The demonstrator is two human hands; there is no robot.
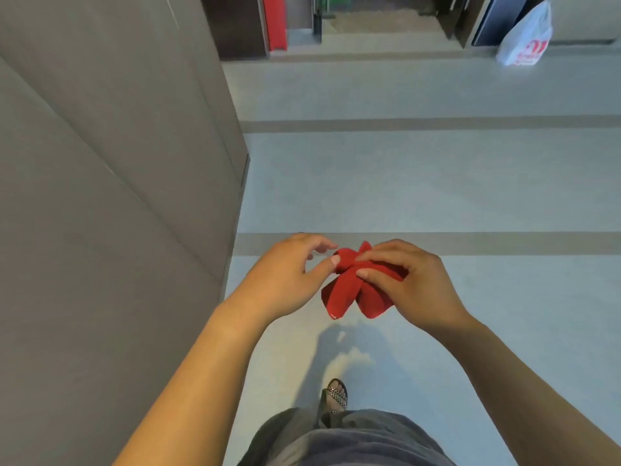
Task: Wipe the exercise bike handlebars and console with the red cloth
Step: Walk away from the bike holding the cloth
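Note:
A bunched red cloth [353,290] hangs in front of me at waist height, over the floor. My right hand [413,284] pinches it from the right, thumb and fingers closed around its gathered middle. My left hand [285,274] is just left of it, fingers spread, with the thumb tip touching the cloth's left edge. No exercise bike, handlebars or console appear in the view.
A tall grey cabinet wall [117,163] fills the left side. Pale tiled floor [437,183] with darker stripes stretches ahead. A white plastic bag [526,37] stands at the far right by a dark doorway; a red panel [275,21] stands far ahead. My sandalled foot [334,396] is below.

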